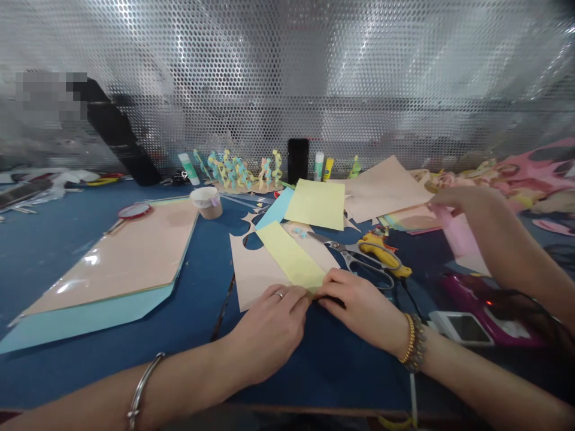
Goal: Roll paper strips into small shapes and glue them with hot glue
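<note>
A strip of yellow paper [290,254] lies slantwise over a cut pale pink sheet [251,278]. At its near end, my left hand [274,329] presses down with closed fingers, a ring on one of them. Close beside it, my right hand [359,311] pinches the same end of the strip between thumb and fingers. The fingertips of both hands nearly meet there and partly hide the paper's edge. Scissors [354,257] with grey handles lie just beyond my right hand, next to a yellow glue gun [384,254]. A square yellow sheet [315,205] rests farther back.
Another person's hand [453,200] reaches in from the right, holding pink paper [460,233]. Left lie stacked sheets [130,251] and a magnifying glass [133,211]. Behind stand a paper cup [206,203], twisted paper strips [231,170], a phone [298,160] and glue sticks [318,166]. A purple power strip [476,299] sits right.
</note>
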A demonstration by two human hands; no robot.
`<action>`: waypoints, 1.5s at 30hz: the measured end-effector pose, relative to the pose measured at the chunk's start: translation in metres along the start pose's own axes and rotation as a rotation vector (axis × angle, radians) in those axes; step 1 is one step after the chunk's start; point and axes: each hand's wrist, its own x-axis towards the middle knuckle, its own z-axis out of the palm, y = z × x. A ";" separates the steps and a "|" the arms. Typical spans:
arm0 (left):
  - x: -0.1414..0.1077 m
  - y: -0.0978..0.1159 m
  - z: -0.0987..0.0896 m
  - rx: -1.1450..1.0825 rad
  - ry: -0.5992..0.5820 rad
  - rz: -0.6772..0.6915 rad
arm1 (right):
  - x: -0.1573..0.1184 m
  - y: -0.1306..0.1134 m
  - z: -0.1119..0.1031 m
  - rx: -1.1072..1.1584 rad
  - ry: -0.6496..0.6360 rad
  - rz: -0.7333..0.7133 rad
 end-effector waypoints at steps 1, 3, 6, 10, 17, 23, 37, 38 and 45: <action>0.000 0.000 0.000 0.005 -0.009 0.008 | 0.001 0.000 0.001 -0.005 -0.001 -0.002; 0.000 -0.001 0.000 0.012 -0.026 0.012 | 0.002 -0.001 0.004 -0.021 -0.003 -0.005; 0.001 -0.001 0.000 0.004 -0.032 -0.001 | 0.003 -0.003 0.007 -0.049 -0.015 -0.008; 0.001 -0.001 -0.001 -0.037 -0.012 -0.012 | 0.007 -0.007 0.007 -0.079 -0.034 0.009; 0.008 -0.016 -0.004 -0.194 -0.046 -0.044 | 0.016 -0.007 0.003 -0.059 -0.073 0.063; 0.026 -0.031 -0.011 -0.295 -0.105 -0.122 | 0.019 -0.006 0.001 -0.029 -0.093 0.088; 0.029 -0.030 -0.003 -0.357 -0.137 -0.164 | 0.012 -0.002 0.001 0.042 -0.055 0.033; 0.030 -0.030 -0.004 -0.365 -0.142 -0.166 | 0.010 -0.001 0.002 0.030 -0.046 0.015; 0.033 -0.032 -0.009 -0.430 -0.173 -0.158 | 0.004 -0.003 0.008 -0.154 0.001 -0.106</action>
